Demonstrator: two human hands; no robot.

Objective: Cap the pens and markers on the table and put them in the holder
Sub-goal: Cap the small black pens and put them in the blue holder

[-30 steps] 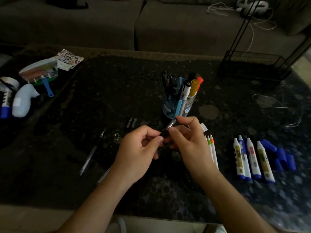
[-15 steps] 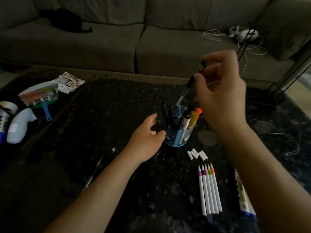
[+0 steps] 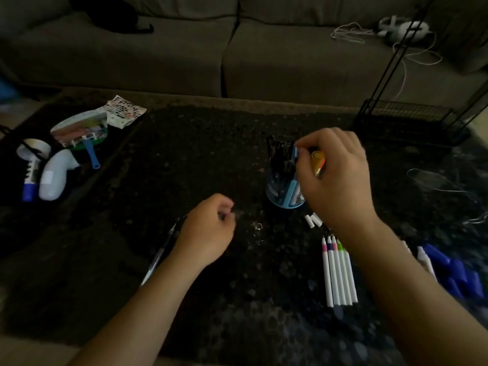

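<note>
Head view. Right hand (image 3: 335,178): fingers (image 3: 314,140) are curled over the top of the holder (image 3: 284,192). Thumb and forefinger tips are pressed together just above the dark pens standing in it. Whether a pen is between them cannot be told. A yellow marker (image 3: 318,161) in the holder shows under the palm.

Left hand (image 3: 208,233): low over the bench (image 3: 211,154), well left of the holder. Its fingers are loosely curled and nothing is seen in them. A pen (image 3: 158,257) lies on the bench, partly under that wrist.

White caps (image 3: 313,220) lie loose just in front of the holder, partly hidden by the right wrist. Near them a row of thin markers (image 3: 339,273) lies side by side, coloured tips bare and pointing towards the caps. At the right edge, blue caps (image 3: 454,270) are clustered beside fat markers (image 3: 425,260), which the right forearm partly hides.

Far left on the bench are a white bottle (image 3: 54,178) and a tape roll (image 3: 33,151). A sofa (image 3: 158,56) stands behind the bench.
</note>
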